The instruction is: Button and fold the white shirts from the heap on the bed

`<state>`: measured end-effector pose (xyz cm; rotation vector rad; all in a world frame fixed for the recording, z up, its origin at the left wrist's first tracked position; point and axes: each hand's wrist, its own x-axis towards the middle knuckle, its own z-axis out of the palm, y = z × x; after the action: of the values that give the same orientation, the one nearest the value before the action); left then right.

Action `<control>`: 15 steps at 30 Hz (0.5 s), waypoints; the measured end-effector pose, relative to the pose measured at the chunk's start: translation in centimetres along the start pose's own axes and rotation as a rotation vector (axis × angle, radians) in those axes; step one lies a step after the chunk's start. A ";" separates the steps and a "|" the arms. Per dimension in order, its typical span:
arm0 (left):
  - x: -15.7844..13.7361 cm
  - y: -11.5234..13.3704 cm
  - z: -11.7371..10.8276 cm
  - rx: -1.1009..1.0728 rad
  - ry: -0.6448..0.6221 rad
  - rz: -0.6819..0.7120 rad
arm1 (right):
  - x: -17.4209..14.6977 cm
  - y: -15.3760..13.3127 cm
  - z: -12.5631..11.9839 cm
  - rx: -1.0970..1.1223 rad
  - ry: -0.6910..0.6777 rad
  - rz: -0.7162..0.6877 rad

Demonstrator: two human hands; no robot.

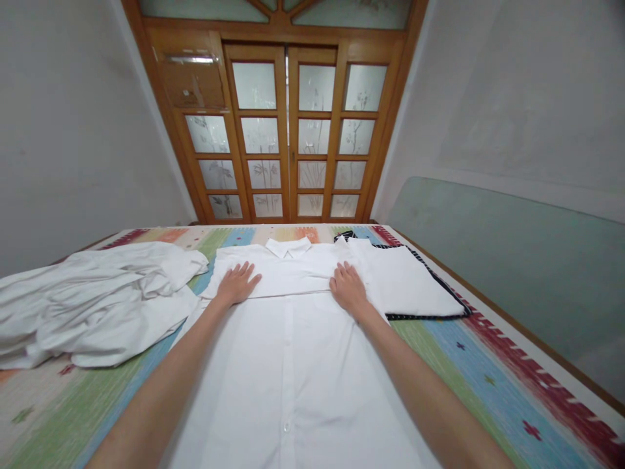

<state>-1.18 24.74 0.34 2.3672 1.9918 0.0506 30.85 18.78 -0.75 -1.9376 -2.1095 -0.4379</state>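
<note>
A white button-up shirt [312, 365] lies spread out in front of me, its collar [288, 247] at the far end and its button strip running down the middle. Across the upper chest a band of white cloth lies sideways, with an edge below the collar. My left hand [237, 284] rests flat on the left part of this band, fingers spread. On the right part my right hand [347, 286] lies palm down, fingers stretched out toward the far end. Neither hand grips the cloth.
To the left lies a crumpled heap of white cloth [107, 299]. Folded white garments [415, 283] are stacked at the right, with black striped fabric [430, 317] showing beneath. Under everything is a colourful striped cover [454, 352]. A pale green headboard-like panel [512, 260] stands along the right; wooden glazed doors [288, 130] are beyond.
</note>
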 end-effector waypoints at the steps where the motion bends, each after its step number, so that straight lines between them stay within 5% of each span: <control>1: -0.1 -0.5 0.0 0.006 0.001 -0.003 | -0.1 0.0 0.1 0.001 -0.022 0.003; 15: -0.4 -2.4 -0.1 0.007 0.012 -0.042 | -0.2 0.0 0.0 0.018 -0.182 0.030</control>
<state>-3.61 24.73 0.26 2.3334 2.0491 0.0567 30.83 18.56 -0.85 -2.0667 -2.1804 -0.2435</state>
